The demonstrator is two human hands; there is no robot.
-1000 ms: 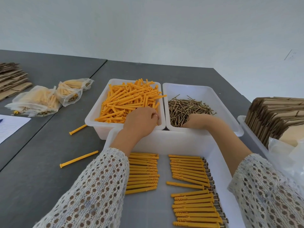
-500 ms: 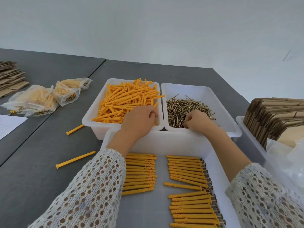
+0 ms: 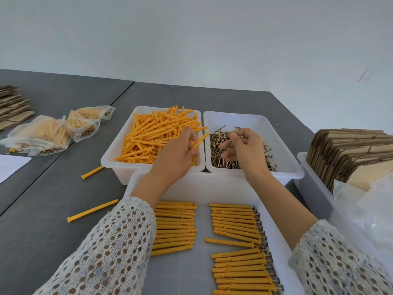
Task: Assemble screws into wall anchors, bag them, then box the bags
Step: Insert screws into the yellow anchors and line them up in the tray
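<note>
Both hands raised: left hand (image 3: 177, 153) grips anchor (image 3: 199, 141), right hand (image 3: 246, 149) pinches screw (image 3: 233, 134).

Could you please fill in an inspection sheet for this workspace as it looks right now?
Surface: dark grey table, a seam running across it.
Job's things: bin of orange anchors; bin of screws; front tray with rows of assembled anchors; filled bags.
Clutter: two loose anchors on the table; a white sheet at the left edge.
Grippers: left hand holds an anchor; right hand pinches a screw.
Cables: nothing seen.
Surroundings: flat cardboard in a bin at right, clear plastic beside it; plain wall.
</note>
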